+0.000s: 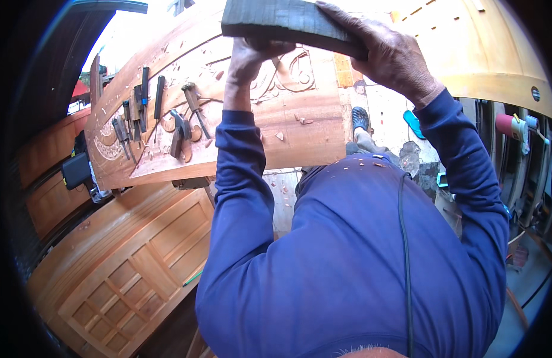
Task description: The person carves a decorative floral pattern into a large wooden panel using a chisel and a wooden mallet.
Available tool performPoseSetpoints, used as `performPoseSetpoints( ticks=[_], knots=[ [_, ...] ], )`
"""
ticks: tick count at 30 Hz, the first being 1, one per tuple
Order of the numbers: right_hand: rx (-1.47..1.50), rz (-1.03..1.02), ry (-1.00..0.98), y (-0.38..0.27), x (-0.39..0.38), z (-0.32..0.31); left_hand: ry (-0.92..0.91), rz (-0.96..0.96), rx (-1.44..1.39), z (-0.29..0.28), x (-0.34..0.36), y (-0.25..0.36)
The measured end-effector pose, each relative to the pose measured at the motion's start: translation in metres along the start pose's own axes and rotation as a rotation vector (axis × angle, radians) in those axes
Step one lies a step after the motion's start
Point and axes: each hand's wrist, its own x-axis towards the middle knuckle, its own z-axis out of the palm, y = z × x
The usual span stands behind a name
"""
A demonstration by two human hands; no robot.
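Observation:
Raised at the top of the head view is a long dark grey block (282, 21) with flat faces; whether it is stone or wood I cannot tell. My right hand (392, 56) grips its right end, thumb side along the upper edge. Below its left part is my left hand (245, 62), closed against the underside, its fingers partly hidden by the block. Beyond my left forearm lies a carved wooden panel (300, 140) with scroll relief and scattered shavings. On it rest several carving chisels (135, 110), a hammer (180, 134) and a wooden-handled tool (192, 98).
A panelled wooden door (162, 250) leans at the lower left. A black box-shaped object (77, 171) stands beside the carved panel. A turquoise slipper (414, 124) lies on the floor. At the right are a pale wooden board (497, 59) and a pink roll-like object (504, 124).

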Motion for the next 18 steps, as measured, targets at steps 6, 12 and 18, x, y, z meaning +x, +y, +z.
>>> performPoseSetpoints(
  ticks=[6,12,18],
  knots=[
    [0.207,0.206,0.060,0.008,-0.002,-0.003,0.126,0.140,0.031,0.005,-0.005,-0.010],
    [0.339,0.184,0.351,0.009,0.014,-0.023,0.236,0.130,0.046,0.012,-0.018,-0.011],
    [0.700,0.098,0.185,0.036,-0.004,0.028,0.296,0.155,0.056,0.026,-0.022,-0.014]
  ],
)
